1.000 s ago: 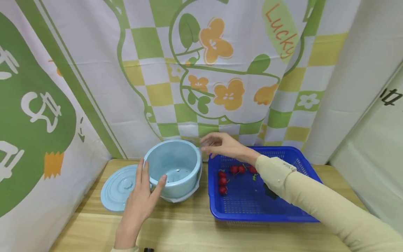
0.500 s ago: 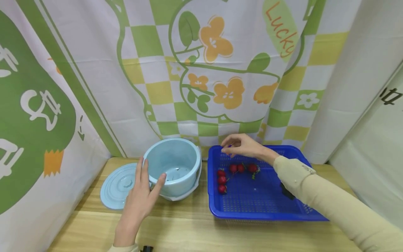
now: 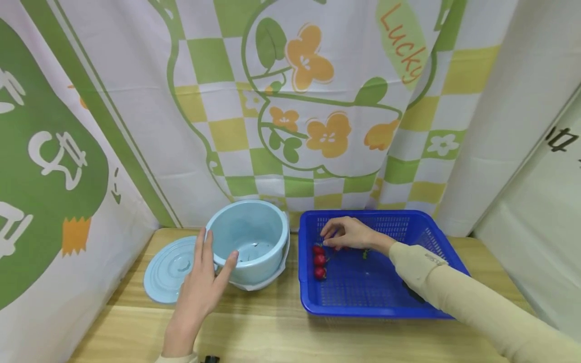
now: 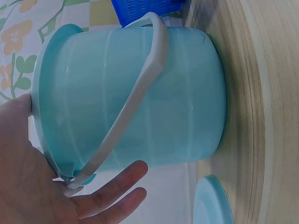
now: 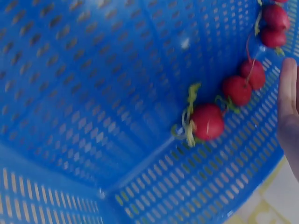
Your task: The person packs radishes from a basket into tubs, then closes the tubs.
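My left hand is at the near left side of a light blue bucket, its thumb at the rim and its other fingers stretched out. In the left wrist view, the fingertips lie beside the bucket's pale handle. My right hand is inside the blue basket, fingers bent and loosely apart, close over a row of red radishes. Nothing shows between its fingers. Several more radishes lie along the basket's left side. Small dark bits show on the bucket's floor.
A light blue lid lies on the wooden table left of the bucket. A dark object in the basket is partly hidden by the right sleeve. A patterned curtain hangs behind the bucket and basket.
My right hand has moved right, away from the bucket's rim, then down into the basket over the radishes. My left hand stays at the bucket.
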`<move>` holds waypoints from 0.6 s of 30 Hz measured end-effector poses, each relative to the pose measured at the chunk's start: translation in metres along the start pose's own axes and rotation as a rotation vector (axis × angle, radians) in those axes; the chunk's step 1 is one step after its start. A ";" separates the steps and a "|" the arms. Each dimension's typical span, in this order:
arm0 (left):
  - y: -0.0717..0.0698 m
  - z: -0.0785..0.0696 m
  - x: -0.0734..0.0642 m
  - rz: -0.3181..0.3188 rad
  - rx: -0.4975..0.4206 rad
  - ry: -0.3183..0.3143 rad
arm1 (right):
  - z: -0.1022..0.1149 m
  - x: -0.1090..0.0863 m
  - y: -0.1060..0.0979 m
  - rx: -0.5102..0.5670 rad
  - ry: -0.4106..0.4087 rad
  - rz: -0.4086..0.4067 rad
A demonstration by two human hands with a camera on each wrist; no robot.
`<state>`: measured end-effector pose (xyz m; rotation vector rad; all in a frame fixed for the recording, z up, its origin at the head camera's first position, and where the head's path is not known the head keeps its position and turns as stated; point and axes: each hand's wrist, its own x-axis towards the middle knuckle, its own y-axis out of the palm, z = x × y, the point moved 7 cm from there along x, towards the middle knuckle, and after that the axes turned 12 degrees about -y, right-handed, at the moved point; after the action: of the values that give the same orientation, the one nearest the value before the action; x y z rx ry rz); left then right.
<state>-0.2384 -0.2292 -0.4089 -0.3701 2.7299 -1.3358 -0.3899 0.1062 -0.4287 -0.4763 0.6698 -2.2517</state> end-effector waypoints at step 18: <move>0.000 -0.001 0.000 -0.016 -0.005 0.006 | -0.007 0.007 0.023 -0.178 -0.068 0.039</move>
<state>-0.2388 -0.2288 -0.4083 -0.3904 2.7412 -1.3359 -0.3855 0.0897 -0.4466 -0.6186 0.8406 -2.1393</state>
